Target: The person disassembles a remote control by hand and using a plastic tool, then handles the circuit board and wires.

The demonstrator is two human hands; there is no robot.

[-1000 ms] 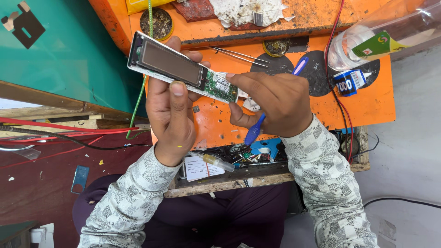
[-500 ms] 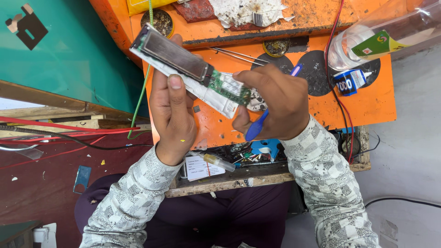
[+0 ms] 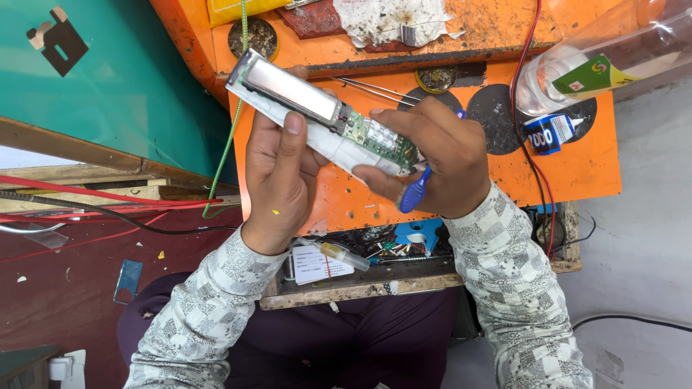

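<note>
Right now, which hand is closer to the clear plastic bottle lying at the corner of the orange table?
The right hand. It sits just below and left of the clear plastic bottle, with bare orange table between. The left hand is farther away, holding the long device.

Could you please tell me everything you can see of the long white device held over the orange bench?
The long white device is a slim bar with a white, plastic-looking body, a glossy rectangular panel along its upper part and a bare green circuit board at its lower end. It lies tilted, upper end to the left, above the orange bench. The left hand grips its middle with the thumb on top; the right hand pinches the board end while holding a blue-handled tool.
</note>
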